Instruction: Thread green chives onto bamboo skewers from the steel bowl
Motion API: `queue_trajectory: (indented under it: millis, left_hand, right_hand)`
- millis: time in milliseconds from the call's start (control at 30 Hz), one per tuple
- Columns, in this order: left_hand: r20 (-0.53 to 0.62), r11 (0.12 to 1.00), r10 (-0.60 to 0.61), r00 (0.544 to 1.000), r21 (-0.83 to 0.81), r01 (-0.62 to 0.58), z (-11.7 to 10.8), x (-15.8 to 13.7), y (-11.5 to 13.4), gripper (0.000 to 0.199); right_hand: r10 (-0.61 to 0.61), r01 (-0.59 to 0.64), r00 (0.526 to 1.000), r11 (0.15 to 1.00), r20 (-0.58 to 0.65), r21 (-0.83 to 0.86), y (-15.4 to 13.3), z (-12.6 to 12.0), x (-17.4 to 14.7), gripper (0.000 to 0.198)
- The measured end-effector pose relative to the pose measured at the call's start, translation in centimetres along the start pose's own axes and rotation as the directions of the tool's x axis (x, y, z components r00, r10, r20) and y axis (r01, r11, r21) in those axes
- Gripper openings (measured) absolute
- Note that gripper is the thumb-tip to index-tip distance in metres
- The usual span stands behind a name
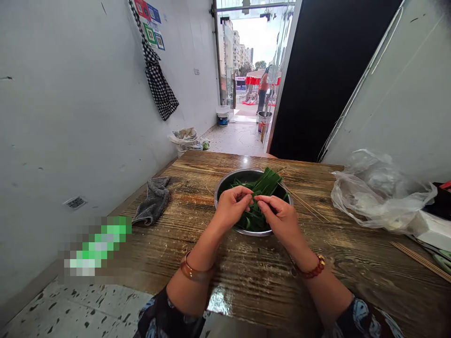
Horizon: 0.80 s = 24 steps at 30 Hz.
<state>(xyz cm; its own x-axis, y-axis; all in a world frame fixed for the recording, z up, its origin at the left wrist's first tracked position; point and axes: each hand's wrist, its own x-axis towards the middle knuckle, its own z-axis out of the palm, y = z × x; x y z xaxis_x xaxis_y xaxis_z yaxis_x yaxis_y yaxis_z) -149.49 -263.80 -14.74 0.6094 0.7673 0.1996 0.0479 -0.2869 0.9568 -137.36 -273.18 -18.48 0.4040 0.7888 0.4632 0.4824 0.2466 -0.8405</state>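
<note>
Close handwork over a metal bowl

Nearest me, an amber-toned bangle rings the left wrist and a red bead bracelet the right. Beyond them, the left hand and right hand almost meet, each with thumb and forefinger pinched together; what, if anything, they grip I can't make out.

I'd worry about a leaf tearing, should the fingers tug too hard, or the skewers across the bowl's right rim being knocked by the right hand.

The long, flat green leaves, probably garlic chives, are in the bowl: a neat bundle lies just beyond the fingertips towards the far rim, and loose ones lie below them. Whether bundle and fingertips touch, I can't tell.

Farther off, past the wooden tabletop, a bucket stands by the doorway and a person is outside.
</note>
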Motion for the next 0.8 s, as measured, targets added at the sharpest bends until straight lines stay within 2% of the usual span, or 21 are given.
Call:
queue_trajectory:
  millis: [533, 667, 800]
  left_hand:
    - [0.012, 1.0, 0.011, 1.0, 0.01, -0.011, 0.2, -0.2, 0.2, 0.012]
    - [0.003, 0.994, 0.067, 0.998, 0.089, -0.067, 0.3, -0.1, -0.2, 0.01]
    - [-0.012, 0.954, 0.169, 0.986, 0.252, -0.161, 0.2, 0.1, -0.8, 0.011]
  right_hand:
    - [-0.062, 0.062, 0.998, 0.998, -0.001, -0.03, 0.1, 0.0, 0.1, 0.023]
    - [-0.04, 0.039, 0.999, 0.999, -0.013, -0.029, 0.1, 0.1, 0.3, 0.023]
    - [-0.01, 0.009, 1.0, 1.0, -0.022, -0.023, -0.1, 0.1, 0.4, 0.023]
